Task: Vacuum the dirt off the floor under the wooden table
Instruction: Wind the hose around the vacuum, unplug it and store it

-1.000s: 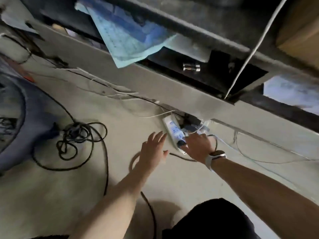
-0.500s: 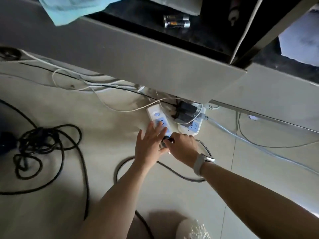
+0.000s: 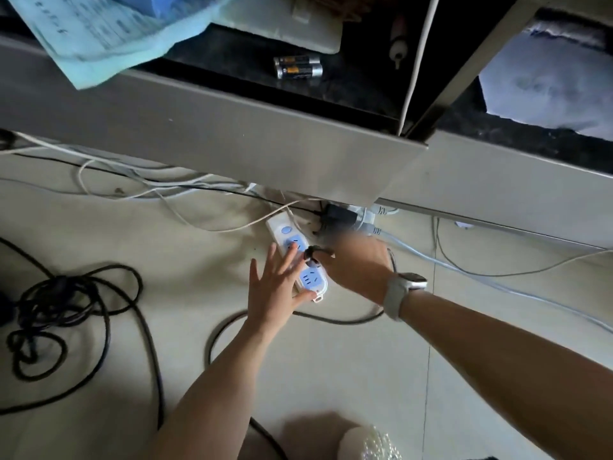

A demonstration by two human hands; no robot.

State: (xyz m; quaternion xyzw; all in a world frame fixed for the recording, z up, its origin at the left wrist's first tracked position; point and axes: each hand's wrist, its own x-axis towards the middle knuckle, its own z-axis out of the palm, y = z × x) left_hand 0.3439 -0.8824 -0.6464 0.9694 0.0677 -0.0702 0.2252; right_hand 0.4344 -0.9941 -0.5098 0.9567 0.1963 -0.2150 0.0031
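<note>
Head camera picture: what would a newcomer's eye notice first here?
First, the two hands at the centre: the left hand lies flat on the white power strip with blue sockets on the floor, and the right hand, blurred, holds a black plug at it. Next, the tangled black cable at left and two black batteries on the dark shelf above.

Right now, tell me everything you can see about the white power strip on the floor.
The power strip is a long white plastic bar with blue socket faces and a round blue button at its far end. It lies flat on the pale floor, just in front of the grey cabinet. The left hand rests open on it; the right hand holds a black plug at its middle socket.
</note>
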